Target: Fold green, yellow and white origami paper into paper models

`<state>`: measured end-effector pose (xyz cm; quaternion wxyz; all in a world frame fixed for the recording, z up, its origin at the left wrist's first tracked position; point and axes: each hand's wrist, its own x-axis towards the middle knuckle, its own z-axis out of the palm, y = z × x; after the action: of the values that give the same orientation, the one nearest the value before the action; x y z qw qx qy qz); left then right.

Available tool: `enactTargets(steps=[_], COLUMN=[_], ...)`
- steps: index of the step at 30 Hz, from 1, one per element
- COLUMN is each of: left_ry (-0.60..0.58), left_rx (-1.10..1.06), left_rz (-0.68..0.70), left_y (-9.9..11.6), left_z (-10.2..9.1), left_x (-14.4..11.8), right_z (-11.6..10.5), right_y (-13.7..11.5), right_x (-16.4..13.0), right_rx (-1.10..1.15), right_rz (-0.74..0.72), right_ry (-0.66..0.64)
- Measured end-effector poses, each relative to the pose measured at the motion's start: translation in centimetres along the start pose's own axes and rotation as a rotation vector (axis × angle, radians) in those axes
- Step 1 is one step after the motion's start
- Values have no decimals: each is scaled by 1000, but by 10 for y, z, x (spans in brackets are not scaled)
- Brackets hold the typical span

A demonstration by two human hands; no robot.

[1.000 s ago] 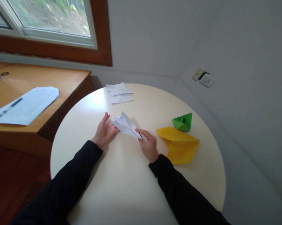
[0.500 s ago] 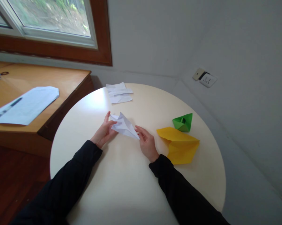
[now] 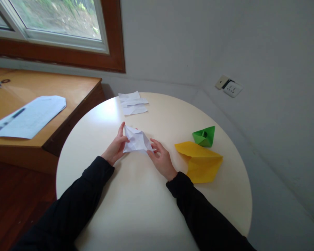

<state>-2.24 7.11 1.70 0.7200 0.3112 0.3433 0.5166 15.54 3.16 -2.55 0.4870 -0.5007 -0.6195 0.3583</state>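
Observation:
A folded piece of white paper [image 3: 137,140] is held above the round table between my two hands. My left hand [image 3: 117,144] grips its left side, the thumb pressed on the paper and some fingers hidden underneath. At its lower right corner, my right hand [image 3: 161,158] pinches the paper with thumb and fingers. Creases run across the paper, and it bulges in the middle. To the right lie a folded yellow paper [image 3: 204,165] and, just behind it, a green paper boat [image 3: 206,137].
Torn white paper strips [image 3: 133,103] lie at the far edge of the round table [image 3: 136,209]. On the wooden desk [image 3: 76,85] at left are white sheets [image 3: 39,115], a pen [image 3: 10,118] and scissors [image 3: 0,83]. A wall with a socket [image 3: 232,89] stands at right.
The white paper has turned and opened wider, its pointed right end no longer sticking out. My right thumb has come onto its lower corner. The left hand has barely shifted.

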Motion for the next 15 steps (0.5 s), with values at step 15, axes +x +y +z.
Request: enactTargets(steps=[15], left_ry=[-93], left_rx=[101], left_rz=[-12], left_y=[0], left_z=[0], left_x=[-4], right_z=[1], right_y=[2], right_x=[0], right_rx=[-129], right_rz=[-119], right_ry=[-81])
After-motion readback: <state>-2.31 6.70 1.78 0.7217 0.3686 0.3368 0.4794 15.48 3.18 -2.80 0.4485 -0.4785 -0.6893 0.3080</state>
